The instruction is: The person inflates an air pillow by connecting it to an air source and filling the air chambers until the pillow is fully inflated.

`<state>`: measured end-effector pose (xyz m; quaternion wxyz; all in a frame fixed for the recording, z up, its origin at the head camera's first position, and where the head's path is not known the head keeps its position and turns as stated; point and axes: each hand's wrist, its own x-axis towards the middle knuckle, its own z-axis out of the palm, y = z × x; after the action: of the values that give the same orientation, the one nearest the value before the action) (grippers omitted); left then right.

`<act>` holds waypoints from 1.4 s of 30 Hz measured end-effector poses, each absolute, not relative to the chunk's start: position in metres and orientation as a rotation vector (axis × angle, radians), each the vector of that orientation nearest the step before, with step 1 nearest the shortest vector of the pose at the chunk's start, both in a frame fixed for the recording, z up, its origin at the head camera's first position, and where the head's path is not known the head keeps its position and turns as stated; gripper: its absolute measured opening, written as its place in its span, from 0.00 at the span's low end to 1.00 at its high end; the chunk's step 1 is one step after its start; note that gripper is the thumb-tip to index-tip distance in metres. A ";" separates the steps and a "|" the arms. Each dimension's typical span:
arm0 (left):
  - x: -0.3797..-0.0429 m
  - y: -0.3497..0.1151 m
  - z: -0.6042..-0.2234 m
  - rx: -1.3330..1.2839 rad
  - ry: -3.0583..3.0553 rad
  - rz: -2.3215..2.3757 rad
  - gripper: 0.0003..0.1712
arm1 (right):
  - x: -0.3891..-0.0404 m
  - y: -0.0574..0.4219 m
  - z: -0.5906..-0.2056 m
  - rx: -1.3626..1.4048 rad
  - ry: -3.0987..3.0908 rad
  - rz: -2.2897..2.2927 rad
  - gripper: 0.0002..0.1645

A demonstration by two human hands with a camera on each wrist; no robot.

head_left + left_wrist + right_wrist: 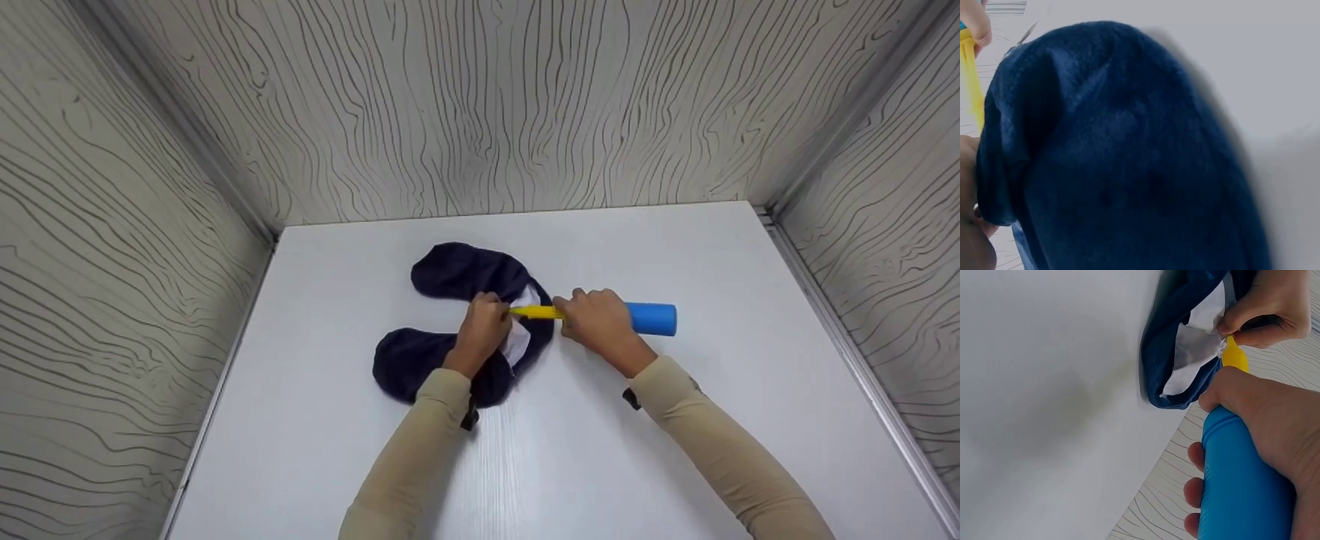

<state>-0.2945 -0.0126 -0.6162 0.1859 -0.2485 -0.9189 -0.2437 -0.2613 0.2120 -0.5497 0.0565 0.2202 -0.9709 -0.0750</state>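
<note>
A navy velvety U-shaped neck pillow (457,270) lies flat, its curved end to the right and partly unzipped over a white inner liner (516,343). My left hand (484,330) is at the middle of the curve, finger and thumb pinching a small clear valve (1222,347) at the liner. Pointing left into that valve is the yellow nozzle (544,311) of a blue hand pump (1244,478). My right hand (600,324) grips the pump's body near the yellow end, fingers wrapped round it. In the left wrist view the pillow's dark fabric (1129,152) hides most of the left fingers.
The white tabletop (322,442) carries the pillow. Wood-grain patterned panels (480,112) rise behind and at both sides. A metal rail (847,322) runs along the right edge. Dark straps (632,398) show at both wrists beside beige sleeves (720,442).
</note>
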 end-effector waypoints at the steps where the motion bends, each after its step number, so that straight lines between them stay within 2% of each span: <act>1: -0.294 -0.013 -0.616 -0.698 -2.584 -0.689 0.11 | -0.261 0.212 -0.550 0.669 -2.937 -0.222 0.22; 12: -0.291 -0.014 -0.615 -0.685 -2.598 -0.688 0.12 | -0.259 0.210 -0.560 0.671 -2.788 -0.210 0.16; 33: -0.294 -0.018 -0.617 -0.692 -2.582 -0.688 0.06 | -0.259 0.204 -0.563 0.639 -2.843 -0.216 0.18; 42: -0.293 -0.019 -0.615 -0.689 -2.608 -0.691 0.11 | -0.259 0.203 -0.566 0.664 -2.701 -0.190 0.11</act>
<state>-0.2931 -0.0190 -0.6152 0.1777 -0.2435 -0.9217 -0.2442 -0.2593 0.2027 -0.5662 0.1758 0.2346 -0.9537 -0.0669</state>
